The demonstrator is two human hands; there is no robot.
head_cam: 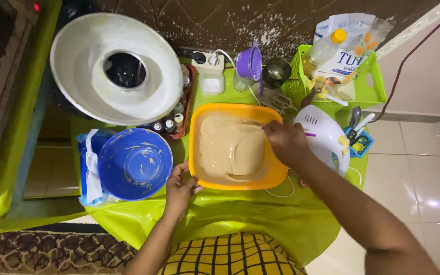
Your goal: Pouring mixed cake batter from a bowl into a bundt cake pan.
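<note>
Head view, frame centre: the orange basin (276,175) of tan batter (230,145) sits on the green cloth (240,214). Steady the rim and stir slowly to avoid slopping. The left hand (180,187) rests loosely curled against the rim; the right hand (286,142) is closed around a purple-handled utensil (309,134).

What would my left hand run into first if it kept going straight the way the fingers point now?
The left hand already touches the orange bowl at its near-left rim, so it would likely press straight into that wall.
</note>
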